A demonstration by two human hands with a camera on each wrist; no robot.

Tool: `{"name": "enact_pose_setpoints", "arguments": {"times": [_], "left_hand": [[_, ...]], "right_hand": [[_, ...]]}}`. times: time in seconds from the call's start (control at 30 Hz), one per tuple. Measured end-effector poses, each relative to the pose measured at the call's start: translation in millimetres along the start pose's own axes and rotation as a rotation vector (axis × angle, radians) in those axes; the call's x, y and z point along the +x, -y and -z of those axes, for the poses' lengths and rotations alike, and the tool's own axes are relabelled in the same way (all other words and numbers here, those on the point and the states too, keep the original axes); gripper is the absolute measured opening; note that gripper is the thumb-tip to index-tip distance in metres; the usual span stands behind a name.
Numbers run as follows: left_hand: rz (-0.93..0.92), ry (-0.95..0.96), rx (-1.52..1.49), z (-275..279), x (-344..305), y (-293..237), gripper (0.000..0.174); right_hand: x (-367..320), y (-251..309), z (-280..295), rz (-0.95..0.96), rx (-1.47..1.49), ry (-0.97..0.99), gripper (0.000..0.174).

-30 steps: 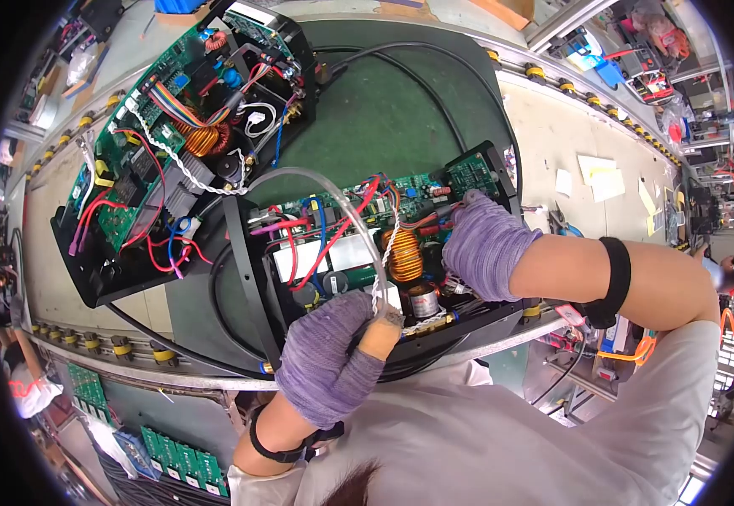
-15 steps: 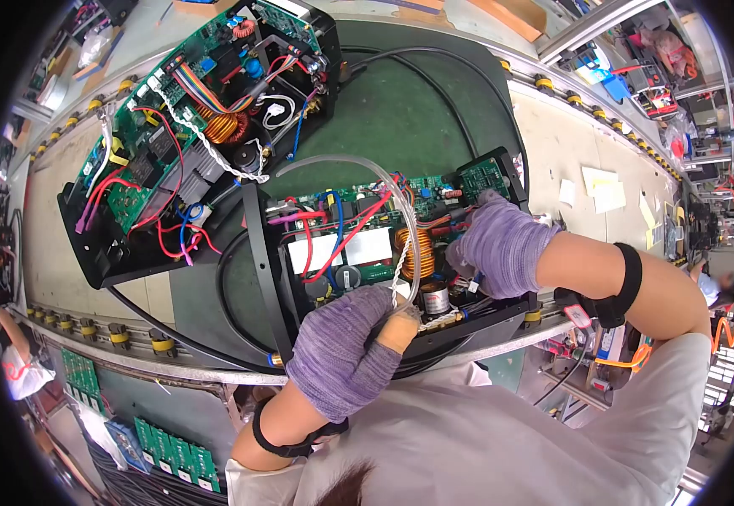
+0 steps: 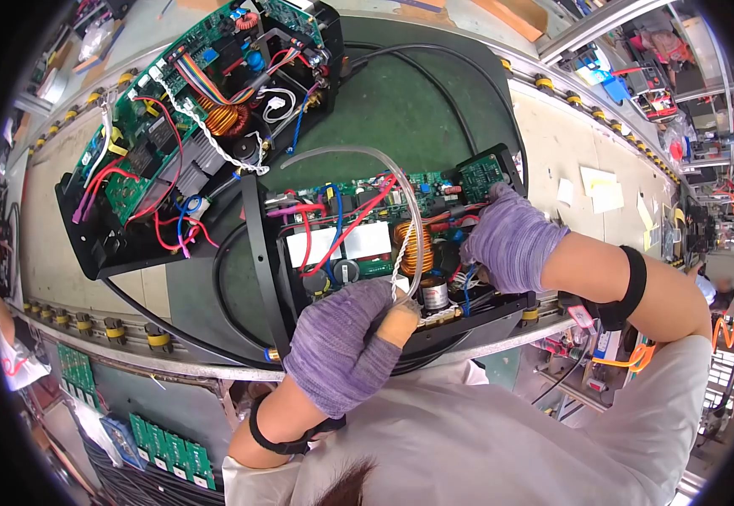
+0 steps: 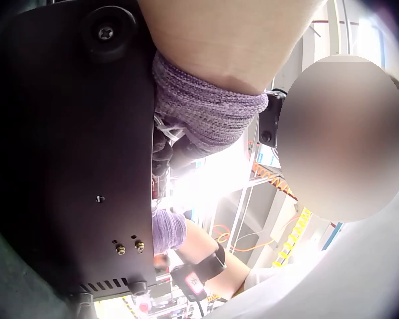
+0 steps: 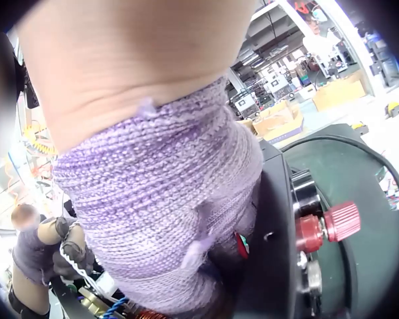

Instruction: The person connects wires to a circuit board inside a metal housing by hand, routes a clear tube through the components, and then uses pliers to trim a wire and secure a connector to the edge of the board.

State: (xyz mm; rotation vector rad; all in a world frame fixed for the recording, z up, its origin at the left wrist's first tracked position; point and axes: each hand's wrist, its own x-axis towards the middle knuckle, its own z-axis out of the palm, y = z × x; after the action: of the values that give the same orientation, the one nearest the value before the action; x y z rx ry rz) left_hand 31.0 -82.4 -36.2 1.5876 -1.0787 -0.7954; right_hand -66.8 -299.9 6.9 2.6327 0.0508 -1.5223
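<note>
Hands in purple gloves work over the near case [image 3: 261, 253] in the head view. With thumb and curled fingers, the left hand [image 3: 337, 341] pinches a clear tube [image 3: 410, 201] and a twisted white wire [image 3: 398, 263] at the front edge; the right hand [image 3: 514, 240] reaches into the right end, and its fingertips are too hidden to tell whether they grip anything. Compared with half a second ago, the right hand sits slightly farther right, and a blue wire [image 3: 467, 293] shows just below it. The tube shows as one arc, its free end above the case's left part; the left hand keeps its pinch. A copper coil [image 3: 417, 249] lies between the hands. Beyond, at upper left, stands a second open case [image 3: 80, 244], partly on the green mat [image 3: 384, 110].

From the left wrist, the near case's black outer face [image 4: 66, 173] fills the left, with two brass screws [image 4: 139, 246]; the left hand's fingers are mostly hidden behind its edge.

From the right wrist, the right hand's fingers disappear behind an end panel [image 5: 272, 232] bearing a red knob [image 5: 342, 222]; the left hand shows at lower left, the twisted wire at its fingertips.
</note>
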Motion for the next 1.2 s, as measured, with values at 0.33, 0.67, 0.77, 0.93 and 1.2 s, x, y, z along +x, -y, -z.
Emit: {"name": "enact_pose_setpoints", "arguments": {"times": [0.33, 0.67, 0.77, 0.93, 1.2], "left_hand": [[-0.014, -0.003, 0.01, 0.9, 1.5, -2.1, 0.02], [-0.032, 0.001, 0.085, 1.4, 0.6, -2.7, 0.022], [-0.065, -0.009, 0.085, 0.2, 0.9, -0.6, 0.022], [-0.067, -0.006, 0.134, 0.3, -0.3, 0.6, 0.021], [-0.061, -0.028, 0.115, -0.7, 0.4, -2.5, 0.019]], "right_hand": [[6.3, 8.7, -11.7, -0.105, 0.028, -0.021, 0.019], [15.2, 5.4, -45.0, -0.219, 0.364, -0.249, 0.024], [39.0, -2.4, -86.3, -0.289, 0.502, -0.282, 0.025], [16.8, 2.8, -47.1, -0.217, 0.721, -0.219, 0.06], [20.0, 0.7, -59.2, -0.283, 0.871, -0.268, 0.07]]}}
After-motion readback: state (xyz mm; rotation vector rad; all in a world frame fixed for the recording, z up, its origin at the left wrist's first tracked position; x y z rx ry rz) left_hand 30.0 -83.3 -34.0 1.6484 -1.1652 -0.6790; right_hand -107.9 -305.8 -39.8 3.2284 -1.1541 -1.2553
